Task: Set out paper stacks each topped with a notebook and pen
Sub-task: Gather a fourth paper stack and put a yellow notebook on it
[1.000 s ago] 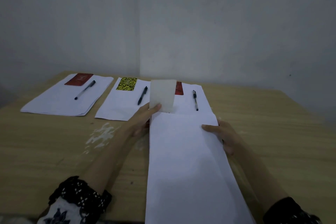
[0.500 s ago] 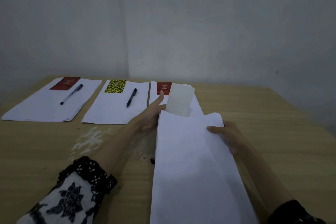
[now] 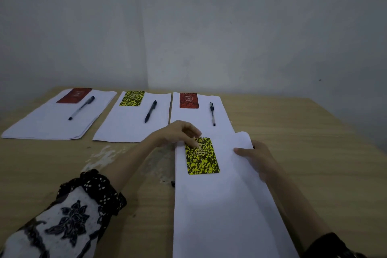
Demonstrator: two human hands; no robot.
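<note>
A: Where the near paper stack [image 3: 226, 205] lies on the wooden table [image 3: 314, 142], what tops it?
B: One flat rectangular yellow-black mottled notebook [image 3: 202, 156]; left hand [image 3: 180, 134] pinches its far edge.
A: Right hand [image 3: 258, 158]?
B: Fingers curled round the stack's right edge, gripping.
A: Beyond?
B: Three stacks, each bearing notebook and pen: left [image 3: 58, 119], middle [image 3: 134, 119], right [image 3: 201, 115].

The near paper stack [image 3: 222, 216] runs off the bottom edge. It hides most of a small black thing [image 3: 172, 183] and some fingers of the right hand [image 3: 257, 157].
</note>
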